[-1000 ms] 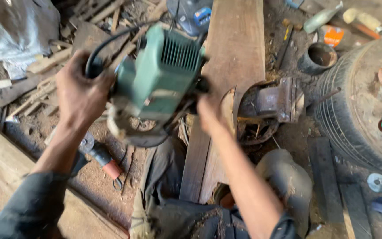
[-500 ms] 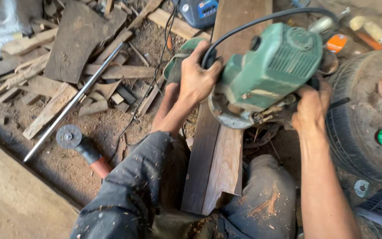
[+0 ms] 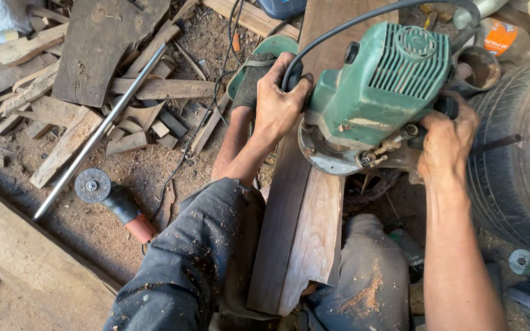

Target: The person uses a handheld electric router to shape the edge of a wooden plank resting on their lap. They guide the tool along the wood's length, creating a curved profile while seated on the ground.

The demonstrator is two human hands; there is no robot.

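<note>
Both hands grip the dusty green router over a plank.

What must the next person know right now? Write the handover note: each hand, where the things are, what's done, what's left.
Left hand: gripping the left handle of the green router.
Right hand: gripping its right handle.
Router: base sits on the long wooden plank, which runs between the person's knees.
Angle grinder: lying on the dirt floor to the left, beside a metal rod.
Done: the near end of the plank is shaped.
Left: cannot tell how far the cut has gone.
</note>
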